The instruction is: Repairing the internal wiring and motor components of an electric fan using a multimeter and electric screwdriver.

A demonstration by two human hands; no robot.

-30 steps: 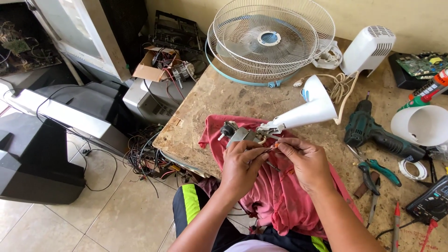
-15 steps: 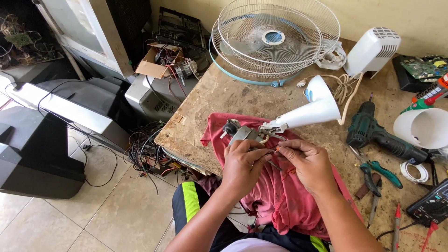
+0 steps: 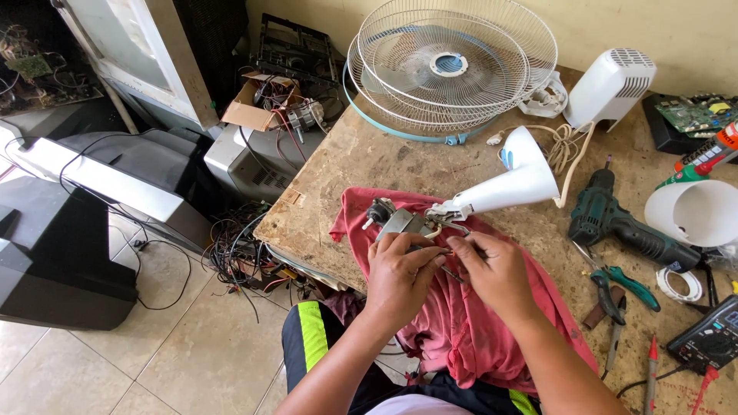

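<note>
A small grey fan motor (image 3: 393,220) with a black shaft end lies on a red cloth (image 3: 461,323) spread over the workbench. Joined to it is a white cone-shaped fan neck (image 3: 511,180). My left hand (image 3: 400,280) rests against the motor's near side, fingers pinched on thin wires there. Beside it, my right hand (image 3: 496,277) has its fingertips closed on the same bundle of wires; what exactly sits between the fingers is too small to tell.
Two white fan grilles (image 3: 453,65) lie at the bench's back, next to a white fan housing (image 3: 607,88). To the right are a green cordless drill (image 3: 623,223), pliers (image 3: 626,280), a white cone (image 3: 688,211) and a multimeter (image 3: 711,338). Old monitors (image 3: 92,177) and tangled cables stand on the tiled floor at left.
Both hands stay on the motor wiring with only slight finger shifts. The view has drifted a little.
</note>
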